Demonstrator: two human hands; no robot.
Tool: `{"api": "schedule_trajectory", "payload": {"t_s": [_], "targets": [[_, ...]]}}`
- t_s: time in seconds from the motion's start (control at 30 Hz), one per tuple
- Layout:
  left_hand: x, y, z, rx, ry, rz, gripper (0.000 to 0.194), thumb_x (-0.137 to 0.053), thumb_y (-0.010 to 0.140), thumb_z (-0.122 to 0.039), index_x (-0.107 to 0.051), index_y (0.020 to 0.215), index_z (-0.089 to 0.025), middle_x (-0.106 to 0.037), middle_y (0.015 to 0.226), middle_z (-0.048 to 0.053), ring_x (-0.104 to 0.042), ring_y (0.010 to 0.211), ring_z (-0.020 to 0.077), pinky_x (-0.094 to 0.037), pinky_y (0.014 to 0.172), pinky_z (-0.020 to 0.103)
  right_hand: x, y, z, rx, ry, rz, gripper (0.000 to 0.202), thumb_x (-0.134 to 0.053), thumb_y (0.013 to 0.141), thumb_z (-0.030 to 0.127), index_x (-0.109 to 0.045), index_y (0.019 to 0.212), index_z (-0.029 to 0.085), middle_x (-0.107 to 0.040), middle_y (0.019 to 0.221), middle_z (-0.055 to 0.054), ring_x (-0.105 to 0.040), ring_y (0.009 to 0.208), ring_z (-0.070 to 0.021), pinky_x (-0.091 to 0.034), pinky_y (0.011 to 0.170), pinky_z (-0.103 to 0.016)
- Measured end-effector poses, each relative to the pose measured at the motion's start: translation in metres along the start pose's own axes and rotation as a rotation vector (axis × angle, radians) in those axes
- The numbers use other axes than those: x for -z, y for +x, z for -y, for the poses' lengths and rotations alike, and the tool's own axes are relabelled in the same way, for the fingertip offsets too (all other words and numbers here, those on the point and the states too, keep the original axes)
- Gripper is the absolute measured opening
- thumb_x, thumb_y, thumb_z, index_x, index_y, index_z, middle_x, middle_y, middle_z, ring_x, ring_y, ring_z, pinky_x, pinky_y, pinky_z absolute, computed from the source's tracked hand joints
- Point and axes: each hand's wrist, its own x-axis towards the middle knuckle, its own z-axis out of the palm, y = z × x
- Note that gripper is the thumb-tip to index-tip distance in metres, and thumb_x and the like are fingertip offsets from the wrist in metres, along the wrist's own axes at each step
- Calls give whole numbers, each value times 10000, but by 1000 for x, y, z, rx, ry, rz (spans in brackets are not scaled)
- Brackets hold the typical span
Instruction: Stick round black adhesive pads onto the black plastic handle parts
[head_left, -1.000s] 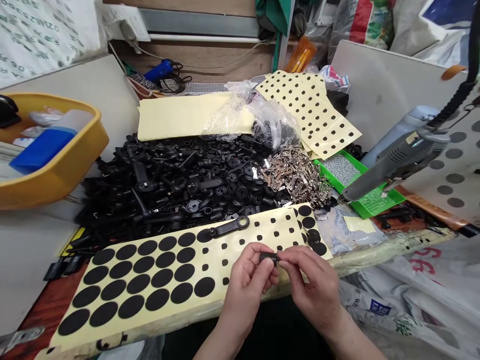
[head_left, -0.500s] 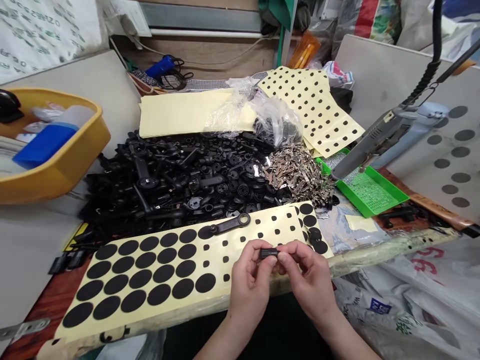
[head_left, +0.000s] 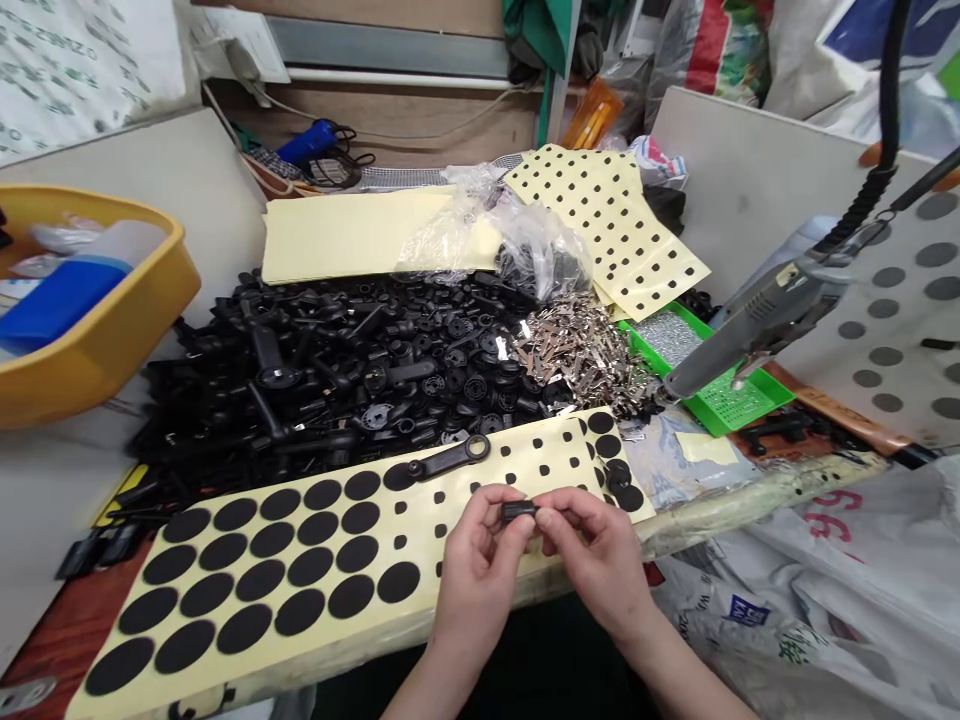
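Between my hands is a small black cylindrical plastic part [head_left: 517,511]. My left hand [head_left: 480,560] pinches it between thumb and fingers. The fingertips of my right hand [head_left: 589,545] press together at its right end; whether they hold something small as well I cannot make out. Under and behind my hands lies a pale yellow sticker sheet [head_left: 420,530] with large black round stickers on its left and small black dots further right. A black crank-shaped arm with a ring end [head_left: 450,460] rests on the sheet, just beyond my hands.
Behind the sheet spreads a heap of black plastic parts [head_left: 337,370], with a pile of metal clips [head_left: 581,350] at its right. A green tray [head_left: 739,400] of small metal pieces stands under a hanging electric screwdriver [head_left: 757,320]. A yellow bin [head_left: 127,340] is at left.
The view has shifted slightly, so most things sit a little further left and lower. My hands still hold the black part together, with the right fingers changed a little at its end.
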Motion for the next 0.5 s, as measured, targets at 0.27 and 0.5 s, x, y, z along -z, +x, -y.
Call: {"api": "schedule_trajectory", "payload": {"t_s": [0.27, 0.5], "targets": [[20, 0, -4, -152, 352, -150, 201, -620, 825, -350, -574, 967, -215, -661, 842, 23, -624, 736, 165, -468, 567, 228, 30, -10, -6, 163, -177, -51, 188, -581, 876, 251, -677, 1026, 191, -686, 792, -42, -617, 630, -158, -521, 574, -267], [52, 15, 5, -922, 1104, -117, 132, -535, 885, -139, -591, 1002, -168, -649, 900, 69, -606, 873, 209, -510, 772, 344, 80, 5, -30, 193, -799, -265, 370, -639, 823, 403, -607, 1117, 180, -622, 1009, -113, -588, 839, -260, -510, 740, -410]]}}
